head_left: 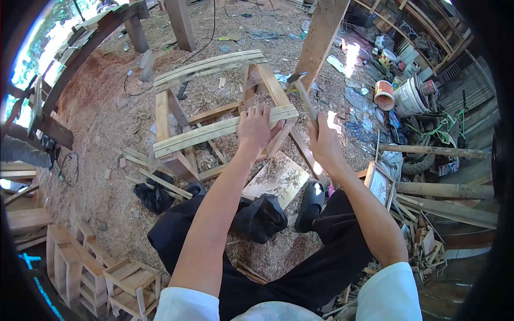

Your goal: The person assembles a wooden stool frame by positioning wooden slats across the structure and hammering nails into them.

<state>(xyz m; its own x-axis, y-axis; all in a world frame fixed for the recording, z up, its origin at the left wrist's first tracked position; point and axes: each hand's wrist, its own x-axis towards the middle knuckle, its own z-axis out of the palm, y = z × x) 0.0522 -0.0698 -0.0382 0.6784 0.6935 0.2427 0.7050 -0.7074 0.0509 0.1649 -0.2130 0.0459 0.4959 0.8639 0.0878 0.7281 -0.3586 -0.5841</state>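
A wooden stool-like frame (161,112) stands on the ground in front of me, with one slat (209,68) across its far side and another slat (201,136) across its near side. My left hand (254,128) is closed over the near slat, right of its middle, fingers curled over the far edge. In my right hand (324,143) is a hammer (306,99), gripped by its handle. Its head is raised beyond the slat's right end, apart from the wood. Any nail under my left fingers is hidden.
A wooden post (320,40) rises just behind the hammer. Below the frame lies a pale board (278,179) beside a black plastic bag (259,219). Buckets (384,93) and scrap wood (428,243) line the right; small wooden stools (134,283) stand lower left.
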